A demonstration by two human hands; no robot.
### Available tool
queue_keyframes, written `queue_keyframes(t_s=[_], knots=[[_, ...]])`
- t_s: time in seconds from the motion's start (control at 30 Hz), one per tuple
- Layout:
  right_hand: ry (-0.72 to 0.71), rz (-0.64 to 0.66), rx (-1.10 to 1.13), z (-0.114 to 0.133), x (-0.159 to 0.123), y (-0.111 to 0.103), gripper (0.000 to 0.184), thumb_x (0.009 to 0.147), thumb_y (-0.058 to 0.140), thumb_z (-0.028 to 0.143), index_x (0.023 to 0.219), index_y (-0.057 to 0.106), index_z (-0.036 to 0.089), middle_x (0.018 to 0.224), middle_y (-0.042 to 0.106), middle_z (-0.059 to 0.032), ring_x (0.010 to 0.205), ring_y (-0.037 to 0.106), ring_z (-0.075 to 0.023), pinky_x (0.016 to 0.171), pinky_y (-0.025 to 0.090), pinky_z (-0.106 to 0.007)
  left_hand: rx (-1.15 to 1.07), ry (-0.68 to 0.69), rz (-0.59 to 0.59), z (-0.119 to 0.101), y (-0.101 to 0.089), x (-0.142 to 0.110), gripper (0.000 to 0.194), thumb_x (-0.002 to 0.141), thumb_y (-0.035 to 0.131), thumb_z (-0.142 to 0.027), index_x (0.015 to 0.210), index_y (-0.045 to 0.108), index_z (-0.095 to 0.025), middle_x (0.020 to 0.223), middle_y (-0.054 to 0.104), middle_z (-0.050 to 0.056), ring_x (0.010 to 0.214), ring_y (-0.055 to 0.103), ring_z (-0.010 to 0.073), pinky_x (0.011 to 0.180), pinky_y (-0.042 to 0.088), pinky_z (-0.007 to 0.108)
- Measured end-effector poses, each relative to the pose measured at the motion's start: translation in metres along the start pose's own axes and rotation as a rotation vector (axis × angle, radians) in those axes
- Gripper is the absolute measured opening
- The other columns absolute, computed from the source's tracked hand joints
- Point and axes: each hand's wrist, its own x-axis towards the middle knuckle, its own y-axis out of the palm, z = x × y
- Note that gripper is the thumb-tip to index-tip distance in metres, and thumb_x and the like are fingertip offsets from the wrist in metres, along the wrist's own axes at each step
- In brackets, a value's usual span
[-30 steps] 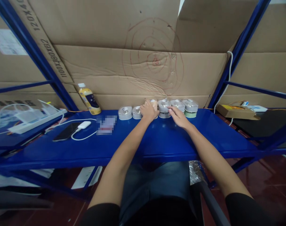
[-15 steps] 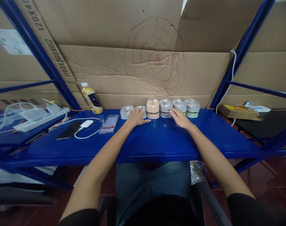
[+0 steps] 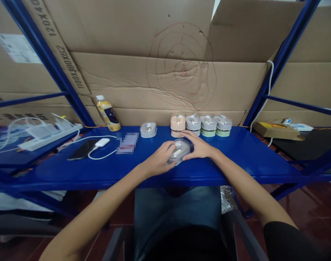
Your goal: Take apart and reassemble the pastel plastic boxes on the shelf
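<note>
Just in front of the row, a small grey box with a clear lid [image 3: 179,151] is between my two hands, blurred slightly by motion. My left hand [image 3: 161,158] is closed on its left side, fingertips at the lid. Around its right side curves my right hand [image 3: 199,145], thumb at the near edge and fingers past the far edge. Behind stand a peach stacked box [image 3: 178,122], a grey stacked box [image 3: 193,123] and two green-based stacked boxes [image 3: 208,125] with greyish tops. A single grey box [image 3: 148,129] sits apart on the left.
On the blue shelf [image 3: 247,156] at left are a phone [image 3: 84,149], a white charger with cable [image 3: 102,142], a pixelated flat item [image 3: 127,143] and a yellow bottle [image 3: 108,114]. A cardboard wall [image 3: 122,79] closes the back; blue posts [image 3: 280,65] flank the shelf.
One grey box has left its spot beside the peach one and come toward me in my left hand. My right hand has moved from the stacked boxes to this box.
</note>
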Motion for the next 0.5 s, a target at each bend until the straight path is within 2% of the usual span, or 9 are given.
queue_keyframes(t_s=[0.03, 0.1, 0.2, 0.27, 0.43, 0.5], knots=[[-0.013, 0.041, -0.005, 0.003, 0.001, 0.004, 0.12, 0.063, 0.092, 0.072, 0.164, 0.043, 0.029, 0.17, 0.041, -0.0167, 0.157, 0.039, -0.0405, 0.127, 0.036, -0.062, -0.063, 0.048, 0.017, 0.002, 0.0, 0.002, 0.05, 0.091, 0.07, -0.034, 0.137, 0.054, -0.023, 0.155, 0.049, 0.018, 0.151, 0.044, 0.0371, 0.125, 0.042, 0.055], [0.006, 0.094, -0.008, 0.007, 0.001, 0.009, 0.12, 0.063, 0.093, 0.071, 0.163, 0.044, 0.028, 0.166, 0.047, -0.017, 0.154, 0.045, -0.0412, 0.125, 0.038, -0.062, -0.155, 0.063, 0.021, 0.008, 0.003, 0.009, 0.063, 0.086, 0.076, -0.037, 0.142, 0.051, -0.023, 0.158, 0.046, 0.018, 0.154, 0.042, 0.0373, 0.127, 0.04, 0.054], [0.067, 0.088, -0.009, 0.007, 0.001, 0.009, 0.112, 0.063, 0.093, 0.07, 0.158, 0.053, 0.024, 0.153, 0.062, -0.0177, 0.14, 0.06, -0.0415, 0.118, 0.047, -0.061, -0.254, -0.071, -0.023, 0.021, 0.01, 0.017, 0.092, 0.076, 0.088, -0.047, 0.152, 0.042, -0.022, 0.155, 0.051, 0.019, 0.147, 0.049, 0.0406, 0.123, 0.043, 0.059], [0.094, 0.046, 0.02, 0.007, 0.001, 0.005, 0.108, 0.065, 0.092, 0.069, 0.155, 0.055, 0.022, 0.146, 0.067, -0.0175, 0.134, 0.065, -0.04, 0.113, 0.051, -0.059, -0.303, -0.147, -0.02, 0.029, 0.014, 0.019, 0.102, 0.074, 0.09, -0.05, 0.157, 0.037, -0.022, 0.153, 0.055, 0.019, 0.142, 0.055, 0.0406, 0.12, 0.046, 0.06], [0.125, -0.092, 0.089, 0.001, -0.001, -0.013, 0.09, 0.075, 0.086, 0.064, 0.149, 0.059, 0.02, 0.142, 0.07, -0.0161, 0.126, 0.069, -0.035, 0.11, 0.054, -0.053, -0.3, -0.119, -0.003, 0.04, 0.011, 0.014, 0.111, 0.08, 0.085, -0.043, 0.169, 0.023, -0.024, 0.151, 0.057, 0.017, 0.138, 0.058, 0.0361, 0.12, 0.045, 0.056], [0.165, -0.144, 0.076, -0.005, -0.004, -0.021, 0.08, 0.082, 0.08, 0.065, 0.145, 0.062, 0.019, 0.138, 0.072, -0.0156, 0.12, 0.071, -0.0341, 0.106, 0.056, -0.052, -0.252, -0.094, 0.002, 0.041, 0.011, 0.011, 0.096, 0.084, 0.081, -0.041, 0.167, 0.034, -0.025, 0.149, 0.055, 0.016, 0.139, 0.056, 0.035, 0.122, 0.044, 0.055]])
